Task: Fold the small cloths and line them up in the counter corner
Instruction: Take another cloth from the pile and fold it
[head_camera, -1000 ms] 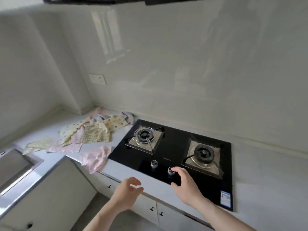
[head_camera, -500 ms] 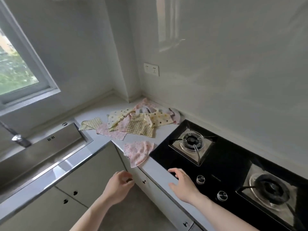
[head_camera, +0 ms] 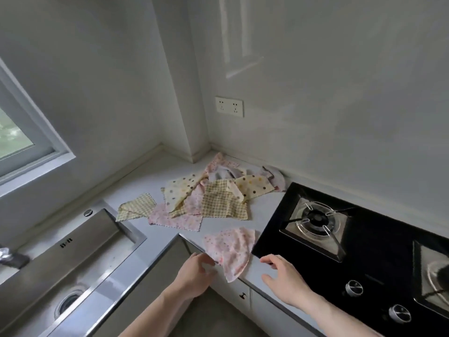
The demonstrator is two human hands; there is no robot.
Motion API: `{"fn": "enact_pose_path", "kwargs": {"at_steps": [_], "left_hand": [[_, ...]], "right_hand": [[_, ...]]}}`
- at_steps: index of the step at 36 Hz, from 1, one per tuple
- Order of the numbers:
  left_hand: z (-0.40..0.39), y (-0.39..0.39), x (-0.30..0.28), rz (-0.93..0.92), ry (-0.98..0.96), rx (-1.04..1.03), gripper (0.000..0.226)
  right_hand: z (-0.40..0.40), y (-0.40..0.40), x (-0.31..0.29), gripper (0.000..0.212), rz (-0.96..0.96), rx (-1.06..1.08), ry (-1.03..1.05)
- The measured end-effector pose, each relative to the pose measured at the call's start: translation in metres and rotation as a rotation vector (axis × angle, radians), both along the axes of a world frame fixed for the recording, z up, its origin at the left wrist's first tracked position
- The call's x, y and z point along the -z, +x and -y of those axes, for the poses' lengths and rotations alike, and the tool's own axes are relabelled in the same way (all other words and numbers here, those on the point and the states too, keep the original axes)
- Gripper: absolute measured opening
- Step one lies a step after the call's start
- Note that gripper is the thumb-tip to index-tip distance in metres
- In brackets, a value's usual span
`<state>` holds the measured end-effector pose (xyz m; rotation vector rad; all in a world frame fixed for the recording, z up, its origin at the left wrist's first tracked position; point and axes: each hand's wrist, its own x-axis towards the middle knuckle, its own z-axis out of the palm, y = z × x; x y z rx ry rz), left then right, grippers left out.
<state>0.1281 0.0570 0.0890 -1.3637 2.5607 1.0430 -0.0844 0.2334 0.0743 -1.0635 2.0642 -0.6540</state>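
A pink dotted cloth [head_camera: 230, 249] lies crumpled at the counter's front edge and hangs partly over it. My left hand [head_camera: 194, 273] is at the cloth's lower left edge, loosely curled, fingertips touching the fabric. My right hand [head_camera: 284, 278] hovers spread over the counter edge just right of the cloth, holding nothing. Farther back, a loose pile of several small cloths [head_camera: 218, 195], yellow dotted, yellow checked, pink and grey, spreads toward the counter corner [head_camera: 201, 154]. A yellow checked cloth [head_camera: 136, 210] lies apart at the left, by the sink.
A steel sink [head_camera: 73, 263] with a tap [head_camera: 12, 259] fills the left counter. A black gas hob [head_camera: 376, 251] with a burner [head_camera: 315, 220] and knobs [head_camera: 354, 287] lies right of the cloths. A wall socket [head_camera: 229, 107] sits above the corner, a window [head_camera: 14, 132] at left.
The view has swung left from the hob to the corner and moved closer. Both hands have moved up to the counter edge, the left reaching the pink dotted cloth.
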Motion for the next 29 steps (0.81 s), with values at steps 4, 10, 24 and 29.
{"fn": "enact_pose_path", "kwargs": {"at_steps": [4, 10, 24, 29], "left_hand": [[0.044, 0.011, 0.019, 0.043, 0.015, 0.113, 0.011], [0.079, 0.015, 0.05, 0.136, 0.029, 0.286, 0.033], [0.126, -0.024, 0.126, 0.133, -0.167, 0.523, 0.06], [0.165, -0.044, 0.169, -0.1, -0.329, 0.527, 0.057]], "right_hand": [[0.029, 0.041, 0.016, 0.036, 0.014, 0.075, 0.024], [0.056, 0.08, 0.028, 0.033, 0.031, 0.144, 0.082], [0.111, 0.062, 0.094, 0.068, -0.214, -0.035, 0.097], [0.132, 0.036, 0.132, 0.063, -0.383, -0.11, -0.048]]}}
